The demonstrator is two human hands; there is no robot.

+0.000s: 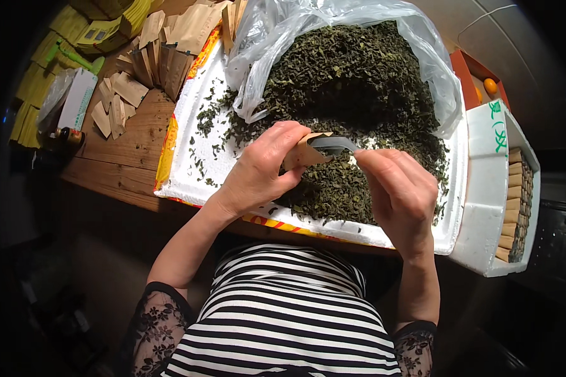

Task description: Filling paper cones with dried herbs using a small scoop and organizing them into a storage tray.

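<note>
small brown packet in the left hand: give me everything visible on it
The packet is a small flat pouch, tan, paper-like. The left hand pinches it over the pile of dried green leaves, mouth toward the right hand. A grey scoop from that hand sits at its opening. Fingers hide its lower part.

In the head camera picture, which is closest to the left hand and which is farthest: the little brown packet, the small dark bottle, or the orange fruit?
From the left hand:
1. Little brown packet, held in its fingers.
2. Small dark bottle, far left on the wooden table.
3. Orange fruit, top right in the red box, farthest.
</note>
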